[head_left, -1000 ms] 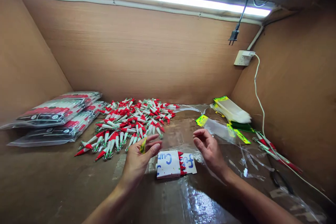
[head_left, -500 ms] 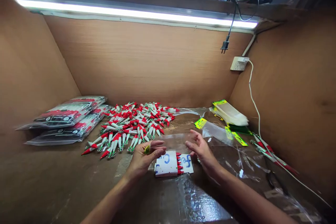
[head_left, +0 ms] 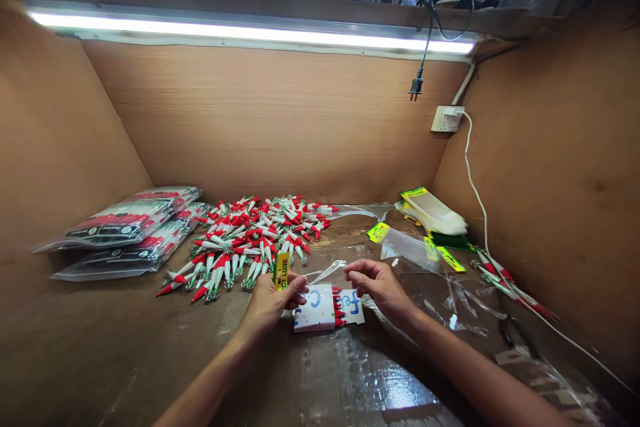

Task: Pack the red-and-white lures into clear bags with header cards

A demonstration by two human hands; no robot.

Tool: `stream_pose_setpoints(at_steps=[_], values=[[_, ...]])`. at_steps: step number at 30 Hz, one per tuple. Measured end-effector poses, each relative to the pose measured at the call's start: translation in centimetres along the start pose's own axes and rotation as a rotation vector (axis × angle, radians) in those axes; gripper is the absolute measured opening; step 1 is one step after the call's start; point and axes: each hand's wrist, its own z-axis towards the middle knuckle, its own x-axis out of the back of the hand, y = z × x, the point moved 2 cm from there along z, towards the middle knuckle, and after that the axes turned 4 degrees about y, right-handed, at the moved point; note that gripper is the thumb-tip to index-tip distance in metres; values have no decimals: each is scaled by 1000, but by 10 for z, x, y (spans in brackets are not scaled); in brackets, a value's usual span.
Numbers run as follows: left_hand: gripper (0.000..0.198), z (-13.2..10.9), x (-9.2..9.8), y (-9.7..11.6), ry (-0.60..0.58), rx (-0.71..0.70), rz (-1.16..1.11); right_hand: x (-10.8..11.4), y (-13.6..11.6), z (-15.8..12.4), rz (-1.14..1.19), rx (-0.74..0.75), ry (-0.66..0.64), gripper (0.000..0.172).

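From my remote seat I see the left hand (head_left: 267,300) closed narrowly on a bag (head_left: 281,268) by its yellow header, the clear film trailing toward the right hand (head_left: 381,285). That one has its fingers curled at the film's far end; I cannot tell whether they grip it. Below and between them, the white box (head_left: 314,317) lies on the table (head_left: 165,353), red tips showing from its right side. Behind the left hand spreads the lure pile (head_left: 250,233), its front edge near my work, with filled packs (head_left: 127,220) stacked to its left. Past the right hand lie a flat bag (head_left: 407,245) and a stack of bags (head_left: 437,213); plastic scraps (head_left: 473,312) litter the table beside the right forearm. Farther right I note loose lures (head_left: 505,280), crossed by a white cable (head_left: 477,190) running down from the outlet (head_left: 447,119). A black plug (head_left: 415,87) dangles before the back wall, well above both hands.
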Motion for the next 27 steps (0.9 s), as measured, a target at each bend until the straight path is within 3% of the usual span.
stream_pose_setpoints(at_steps=[4, 9, 14, 16, 20, 23, 24, 25, 26, 27], values=[[51, -2, -1, 0, -56, -19, -4, 1, -2, 0, 94, -38, 34, 31], [48, -3, 0, -1, -153, -54, -27, 1, -2, 0, 31, -33, -16, 24], [44, -1, 8, 1, -310, -54, 39, 7, -9, -2, -282, 195, 204, 19], [50, -1, 15, 11, -311, -143, 159, 7, -11, -4, -364, 245, 219, 18], [75, -11, 21, 48, -42, -503, 516, 1, -13, -11, -471, 270, 139, 18], [76, -27, -1, 61, -128, -651, 777, -6, -16, -20, -539, 277, 79, 14], [66, -31, -10, 61, -167, -684, 824, -9, -17, -22, -544, 281, 48, 14], [44, -33, -17, 60, -180, -695, 860, -11, -19, -25, -537, 288, 16, 13], [25, -34, -20, 57, -169, -688, 884, -12, -20, -27, -523, 301, -12, 13], [18, -34, -20, 55, -119, -675, 887, -13, -21, -29, -512, 321, -32, 17]])
